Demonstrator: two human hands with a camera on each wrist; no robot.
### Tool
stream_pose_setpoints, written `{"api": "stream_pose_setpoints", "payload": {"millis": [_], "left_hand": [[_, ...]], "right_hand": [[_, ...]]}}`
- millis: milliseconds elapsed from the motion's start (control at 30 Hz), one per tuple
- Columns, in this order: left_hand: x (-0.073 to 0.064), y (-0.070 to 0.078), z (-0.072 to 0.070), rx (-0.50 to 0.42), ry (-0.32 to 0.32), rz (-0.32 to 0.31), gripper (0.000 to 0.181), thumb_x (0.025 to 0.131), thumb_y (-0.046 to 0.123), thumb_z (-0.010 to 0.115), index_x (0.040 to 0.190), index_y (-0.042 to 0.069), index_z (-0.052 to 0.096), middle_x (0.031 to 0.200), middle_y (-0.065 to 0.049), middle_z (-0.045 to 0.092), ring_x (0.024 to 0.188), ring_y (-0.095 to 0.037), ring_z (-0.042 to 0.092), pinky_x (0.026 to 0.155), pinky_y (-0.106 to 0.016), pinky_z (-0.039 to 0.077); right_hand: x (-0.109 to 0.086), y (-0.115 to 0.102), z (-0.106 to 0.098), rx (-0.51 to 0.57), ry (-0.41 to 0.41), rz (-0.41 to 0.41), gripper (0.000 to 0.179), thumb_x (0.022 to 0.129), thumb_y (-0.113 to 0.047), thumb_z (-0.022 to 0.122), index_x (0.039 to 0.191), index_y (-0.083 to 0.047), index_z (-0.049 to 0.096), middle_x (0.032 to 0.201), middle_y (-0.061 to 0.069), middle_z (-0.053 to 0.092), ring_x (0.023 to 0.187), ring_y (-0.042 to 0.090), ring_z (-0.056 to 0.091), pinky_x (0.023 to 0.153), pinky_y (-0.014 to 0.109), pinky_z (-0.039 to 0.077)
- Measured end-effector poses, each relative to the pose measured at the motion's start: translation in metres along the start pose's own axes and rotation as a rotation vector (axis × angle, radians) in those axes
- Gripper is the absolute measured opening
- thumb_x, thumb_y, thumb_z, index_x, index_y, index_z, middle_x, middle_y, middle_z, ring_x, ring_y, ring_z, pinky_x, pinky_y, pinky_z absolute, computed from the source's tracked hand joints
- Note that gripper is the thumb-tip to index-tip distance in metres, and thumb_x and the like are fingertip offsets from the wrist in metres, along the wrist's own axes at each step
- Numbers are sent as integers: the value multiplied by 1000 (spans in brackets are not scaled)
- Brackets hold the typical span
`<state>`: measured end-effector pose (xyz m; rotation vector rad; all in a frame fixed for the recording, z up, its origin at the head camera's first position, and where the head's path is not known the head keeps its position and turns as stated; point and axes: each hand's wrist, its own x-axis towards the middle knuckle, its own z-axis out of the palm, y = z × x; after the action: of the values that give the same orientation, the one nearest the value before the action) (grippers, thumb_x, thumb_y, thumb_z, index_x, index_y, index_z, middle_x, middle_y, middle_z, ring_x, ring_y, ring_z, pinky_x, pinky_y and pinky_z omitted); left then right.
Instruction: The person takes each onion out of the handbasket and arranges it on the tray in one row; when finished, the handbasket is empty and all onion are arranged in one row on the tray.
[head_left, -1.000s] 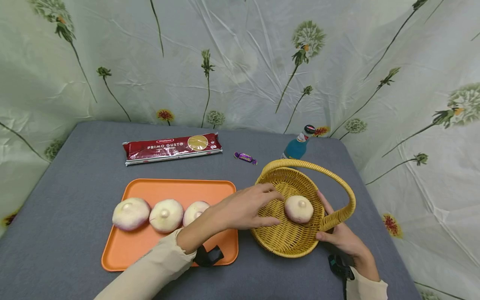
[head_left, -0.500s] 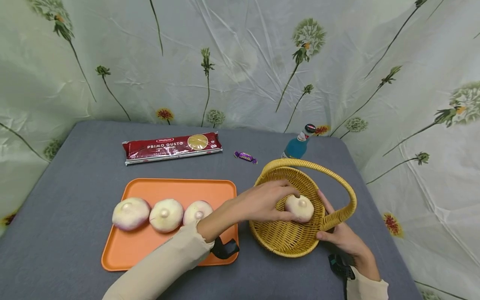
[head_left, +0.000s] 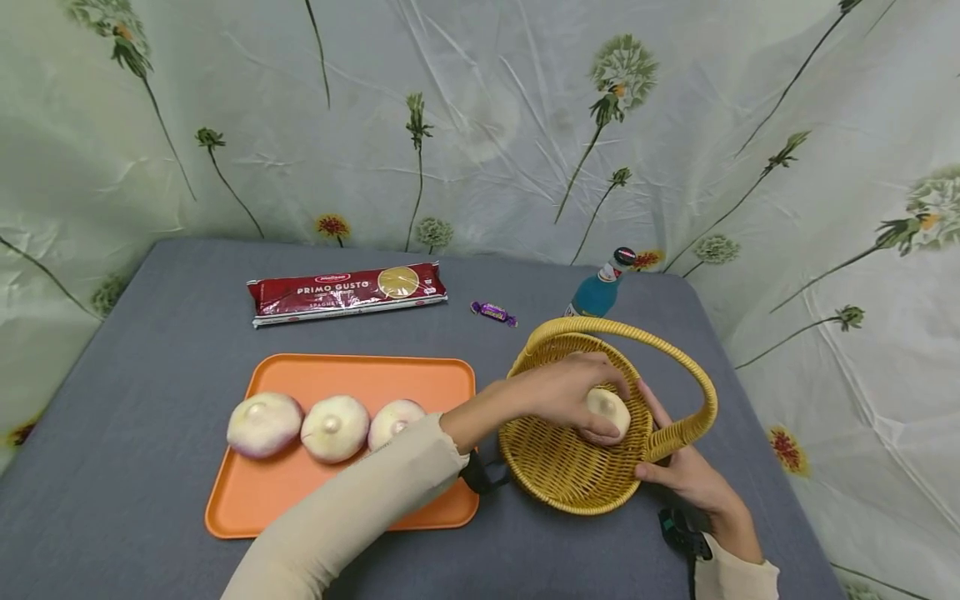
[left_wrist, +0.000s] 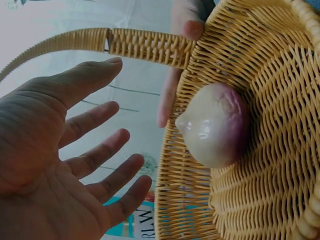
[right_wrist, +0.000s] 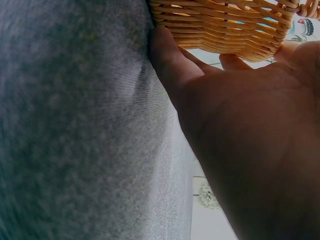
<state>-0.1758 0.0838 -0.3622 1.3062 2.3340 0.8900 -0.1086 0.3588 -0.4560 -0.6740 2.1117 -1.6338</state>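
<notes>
A yellow wicker basket (head_left: 558, 479) with an arched handle holds one white-and-purple turnip (left_wrist: 216, 127). My left hand (head_left: 566, 392) reaches over the basket's left rim, above the turnip, and its thumb and fingers overlap the turnip in the head view. The left wrist view shows that hand (left_wrist: 70, 155) with fingers spread and a gap between them and the turnip. At the basket's right side, by the handle's base, my right hand (head_left: 693, 477) holds the outer wall between thumb and fingers. In the right wrist view its fingertips (right_wrist: 232, 62) meet the weave.
Three more turnips (head_left: 335, 427) sit in a row on an orange tray (head_left: 360, 375) to the left. A red spaghetti pack (head_left: 348, 292), a purple wrapped candy (head_left: 492, 312) and a blue bottle (head_left: 596, 292) are at the back of the grey table (head_left: 150, 333).
My left hand has moved right, deeper into the basket, from beside the turnip to over it. My right hand and the basket have stayed put.
</notes>
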Motion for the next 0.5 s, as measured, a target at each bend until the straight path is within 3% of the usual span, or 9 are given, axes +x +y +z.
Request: {"api": "stream_pose_setpoints", "payload": {"millis": [167,333,500], "left_hand": [[9,-6,1,-88,-33,7,46,88,30,78,128,12,65,132,-5,59,121,-18,53,93,-18,39],[20,-14,1,-230,-61,38,46,86,18,80,128,7,65,135,-5,61,131,-19,50,106,-23,39],[29,-18,4,-369,-119,-8,47,85,10,80,130,9,65,139,-3,57,137,-18,46,110,-29,39]], "right_hand": [[0,0,0,-4,-8,-19,104,93,1,66,161,-19,-11,166,12,-3,141,-4,35,99,21,48],[0,0,-1,-32,-3,-48,104,93,1,67,161,-18,-9,166,-1,2,144,-5,28,101,17,43],[0,-1,0,-60,4,-61,104,92,2,67,161,-18,-9,165,-10,3,147,-5,20,105,13,37]]}}
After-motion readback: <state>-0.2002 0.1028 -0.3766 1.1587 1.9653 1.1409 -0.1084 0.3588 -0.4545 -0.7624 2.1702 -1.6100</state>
